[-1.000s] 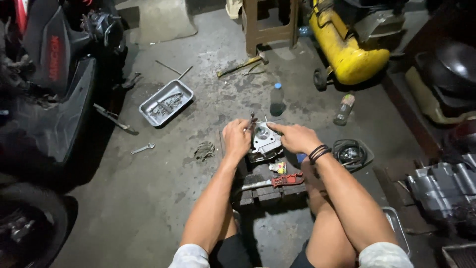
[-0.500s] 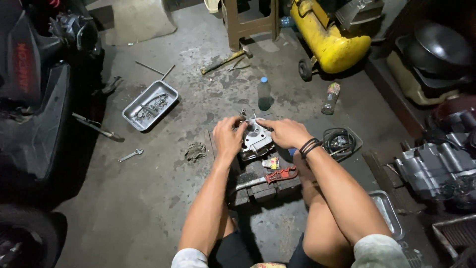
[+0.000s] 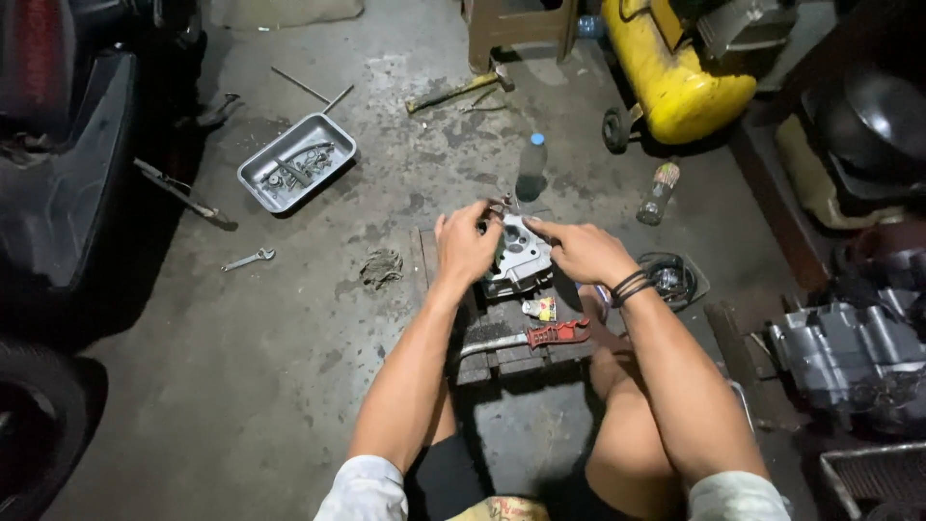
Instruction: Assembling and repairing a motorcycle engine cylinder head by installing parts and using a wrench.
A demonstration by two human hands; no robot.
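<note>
A grey metal engine cylinder head (image 3: 521, 256) rests on a dark wooden block (image 3: 511, 338) on the concrete floor in front of me. My left hand (image 3: 466, 246) grips its left side. My right hand (image 3: 582, 253) holds its right side, fingers reaching over the top edge; black bands circle that wrist. A red-handled tool (image 3: 540, 336) lies across the block just below the part, beside a small yellow-and-white item (image 3: 540, 308).
A metal tray (image 3: 296, 161) of small parts and a wrench (image 3: 248, 259) lie left. A plastic bottle (image 3: 531, 166), a spray can (image 3: 659, 192), a hammer (image 3: 453, 93) and a yellow compressor tank (image 3: 675, 77) sit beyond. A motorcycle (image 3: 68, 174) stands left, an engine (image 3: 849, 357) right.
The camera view has shifted slightly. Both hands stay on the cylinder head with small finger adjustments.
</note>
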